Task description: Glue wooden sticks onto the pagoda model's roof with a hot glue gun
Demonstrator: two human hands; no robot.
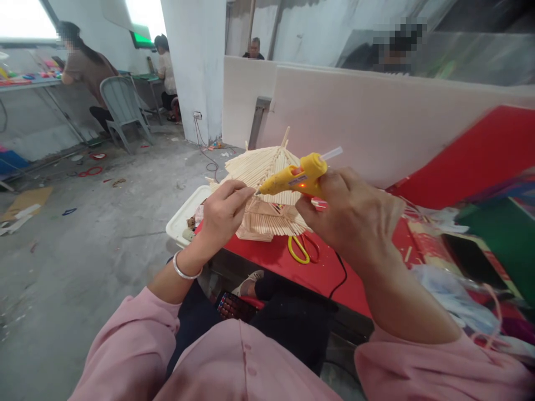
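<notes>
My right hand [355,214] is wrapped round a yellow glue gun [311,174]; its small light glows orange and a clear glue stick pokes out of the back. The nozzle points left and meets the fingertips of my left hand [223,214]. Those fingers are pinched together; whatever is between them is too small to make out. Just behind both hands stands a roof-like model of thin pale wooden sticks [246,164], partly covered by the gun and hands. Scissors with yellow and red handles [297,256] lie below it.
The model rests on a red table [267,260]. At its left is a white tray [178,227] with small items. To the right lie a dark phone [474,262] and a plastic bag [451,292]. Pale boards [346,120] stand behind; several people sit further off.
</notes>
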